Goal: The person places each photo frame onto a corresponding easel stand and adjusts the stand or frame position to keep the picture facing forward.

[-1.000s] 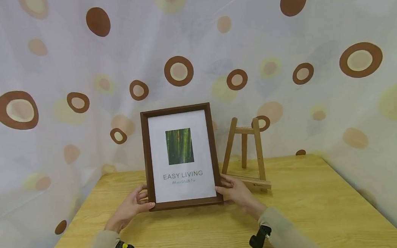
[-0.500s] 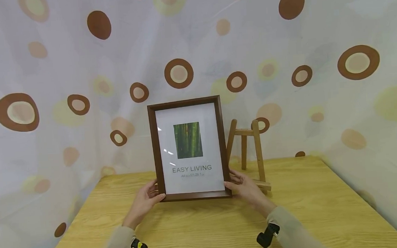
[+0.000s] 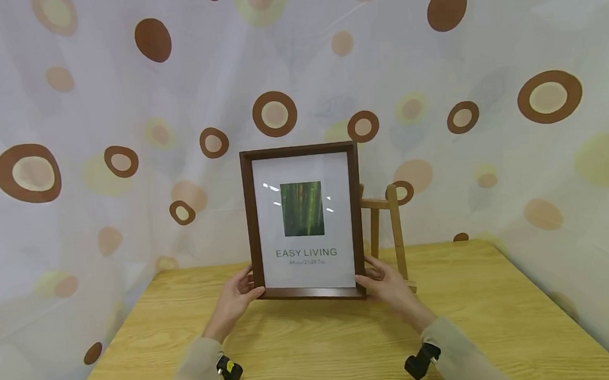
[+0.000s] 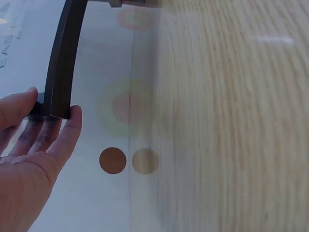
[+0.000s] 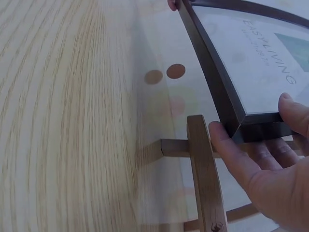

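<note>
A brown picture frame (image 3: 303,213) with a green bamboo picture and the words EASY LIVING is held upright, facing me, above the table. My left hand (image 3: 233,302) grips its lower left corner, thumb on the front and fingers around the side and back. At the lower right corner my right hand (image 3: 391,292) pinches it the same way. Behind the frame and to its right stands a small wooden easel (image 3: 397,231), its left part hidden by the frame. In the right wrist view the easel's ledge (image 5: 205,169) lies close beside the right fingers (image 5: 231,150).
The wood-grain table (image 3: 314,346) reaches back to a pale curtain (image 3: 187,75) with brown and yellow spots, which also hangs along both sides. A small black device (image 3: 229,370) sits on the left wrist, another black device (image 3: 422,361) on the right.
Both hands have carried the picture frame to the right and upward, and it now stands straighter. It covers more of the easel. The easel itself has stayed in place.
</note>
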The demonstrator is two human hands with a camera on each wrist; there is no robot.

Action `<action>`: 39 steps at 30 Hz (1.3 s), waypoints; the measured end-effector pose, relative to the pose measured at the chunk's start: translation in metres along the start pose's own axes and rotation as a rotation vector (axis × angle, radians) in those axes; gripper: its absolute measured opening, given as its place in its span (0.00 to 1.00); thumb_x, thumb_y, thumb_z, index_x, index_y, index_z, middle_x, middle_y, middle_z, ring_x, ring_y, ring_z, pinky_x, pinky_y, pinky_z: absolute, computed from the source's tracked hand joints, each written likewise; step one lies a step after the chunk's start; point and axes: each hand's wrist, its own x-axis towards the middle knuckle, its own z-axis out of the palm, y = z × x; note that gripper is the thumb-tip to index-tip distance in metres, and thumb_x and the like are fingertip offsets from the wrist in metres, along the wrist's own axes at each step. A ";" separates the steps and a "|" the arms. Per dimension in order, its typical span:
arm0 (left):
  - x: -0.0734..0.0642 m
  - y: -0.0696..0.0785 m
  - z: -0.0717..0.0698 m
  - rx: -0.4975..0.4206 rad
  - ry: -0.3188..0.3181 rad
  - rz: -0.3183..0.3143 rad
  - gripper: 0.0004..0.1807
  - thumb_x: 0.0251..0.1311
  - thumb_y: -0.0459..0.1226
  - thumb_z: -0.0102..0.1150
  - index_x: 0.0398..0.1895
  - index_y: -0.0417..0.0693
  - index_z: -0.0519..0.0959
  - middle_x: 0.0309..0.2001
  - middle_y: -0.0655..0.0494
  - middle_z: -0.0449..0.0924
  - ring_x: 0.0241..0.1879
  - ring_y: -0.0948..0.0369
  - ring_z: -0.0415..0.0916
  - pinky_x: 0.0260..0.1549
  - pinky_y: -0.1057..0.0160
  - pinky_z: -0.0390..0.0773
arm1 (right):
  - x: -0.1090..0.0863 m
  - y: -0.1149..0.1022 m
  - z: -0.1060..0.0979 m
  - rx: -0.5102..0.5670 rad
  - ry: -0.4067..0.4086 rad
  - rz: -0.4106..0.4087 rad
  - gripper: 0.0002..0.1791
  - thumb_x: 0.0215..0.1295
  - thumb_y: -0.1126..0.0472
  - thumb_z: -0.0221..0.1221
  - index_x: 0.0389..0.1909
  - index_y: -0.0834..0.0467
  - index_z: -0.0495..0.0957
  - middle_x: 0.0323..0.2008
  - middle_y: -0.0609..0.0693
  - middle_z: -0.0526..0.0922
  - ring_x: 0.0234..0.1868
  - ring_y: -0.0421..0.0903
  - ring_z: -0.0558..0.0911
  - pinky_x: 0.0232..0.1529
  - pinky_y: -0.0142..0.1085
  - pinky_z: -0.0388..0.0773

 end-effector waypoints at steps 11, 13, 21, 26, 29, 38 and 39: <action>0.015 -0.004 0.024 -0.066 0.009 0.049 0.36 0.62 0.27 0.60 0.73 0.41 0.61 0.62 0.35 0.74 0.59 0.43 0.75 0.57 0.48 0.77 | -0.001 0.001 -0.019 -0.084 0.041 -0.035 0.40 0.68 0.60 0.60 0.75 0.64 0.52 0.68 0.73 0.63 0.63 0.64 0.74 0.49 0.45 0.83; 0.018 -0.004 0.030 -0.056 -0.004 0.058 0.35 0.63 0.27 0.59 0.73 0.41 0.61 0.61 0.35 0.74 0.59 0.43 0.75 0.57 0.47 0.77 | -0.002 0.002 -0.023 -0.092 0.047 -0.032 0.39 0.69 0.60 0.60 0.75 0.64 0.53 0.68 0.71 0.64 0.64 0.64 0.73 0.50 0.44 0.83; 0.026 0.000 0.049 -0.028 -0.035 0.076 0.36 0.63 0.28 0.59 0.74 0.42 0.59 0.62 0.36 0.73 0.59 0.43 0.74 0.56 0.49 0.78 | -0.006 0.003 -0.041 -0.088 0.055 -0.018 0.38 0.70 0.60 0.58 0.76 0.62 0.52 0.68 0.68 0.67 0.63 0.59 0.74 0.48 0.39 0.83; 0.032 0.004 0.058 -0.024 -0.022 0.098 0.36 0.63 0.28 0.59 0.74 0.42 0.59 0.61 0.37 0.74 0.59 0.43 0.74 0.56 0.48 0.78 | -0.007 0.004 -0.049 -0.116 0.078 0.000 0.41 0.70 0.57 0.59 0.76 0.63 0.50 0.69 0.69 0.63 0.66 0.63 0.71 0.48 0.39 0.83; 0.036 0.005 0.064 -0.023 -0.030 0.122 0.35 0.63 0.27 0.59 0.74 0.40 0.60 0.60 0.36 0.75 0.58 0.42 0.75 0.55 0.48 0.78 | -0.007 0.005 -0.055 -0.120 0.084 0.002 0.42 0.70 0.57 0.59 0.77 0.63 0.48 0.70 0.69 0.61 0.67 0.64 0.69 0.50 0.39 0.83; 0.044 0.013 0.081 -0.019 -0.066 0.143 0.34 0.64 0.28 0.58 0.73 0.43 0.61 0.60 0.36 0.75 0.59 0.42 0.75 0.57 0.46 0.77 | -0.010 0.009 -0.073 -0.078 0.086 -0.046 0.40 0.70 0.56 0.59 0.76 0.62 0.50 0.69 0.67 0.66 0.57 0.48 0.79 0.45 0.34 0.83; 0.045 0.014 0.083 -0.011 -0.068 0.145 0.34 0.65 0.29 0.58 0.73 0.43 0.61 0.60 0.37 0.75 0.59 0.42 0.75 0.57 0.46 0.77 | -0.010 0.010 -0.075 -0.072 0.084 -0.047 0.40 0.71 0.56 0.59 0.76 0.62 0.50 0.69 0.67 0.66 0.56 0.45 0.80 0.45 0.34 0.83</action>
